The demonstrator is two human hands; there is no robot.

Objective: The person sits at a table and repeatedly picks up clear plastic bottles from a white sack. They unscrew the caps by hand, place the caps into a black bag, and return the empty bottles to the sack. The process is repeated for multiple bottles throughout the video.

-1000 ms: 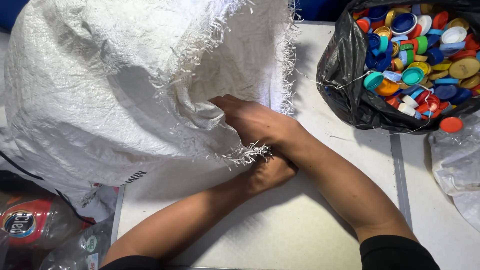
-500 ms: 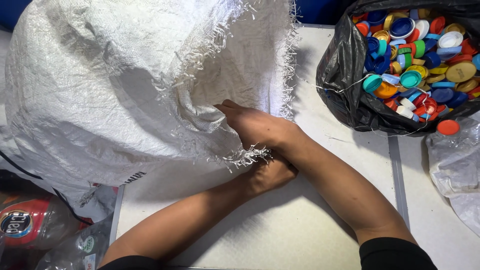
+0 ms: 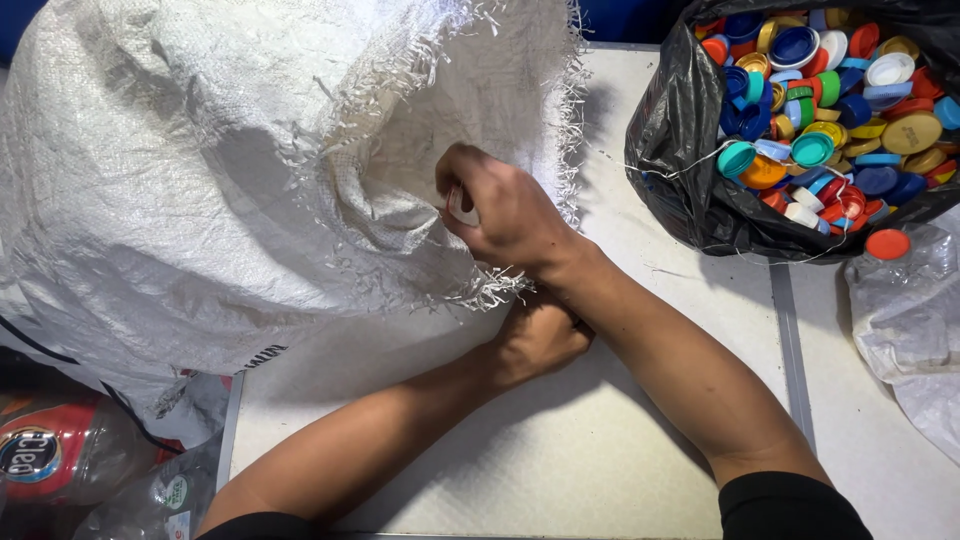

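The white woven sack lies on the worktop, far left. The right hand has its fingers pinching the frayed edge. The left hand grips the edge below, fingers hidden. Progress: sack mouth held; contents not visible.

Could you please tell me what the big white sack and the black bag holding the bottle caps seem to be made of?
Big white sack: likely woven plastic strips, matte; a fine grid weave shows and the cut edge frays into threads.
Black bag: thin plastic film, glossy; it crinkles and glints.
Coloured bottle caps: apparently hard moulded plastic, smooth.
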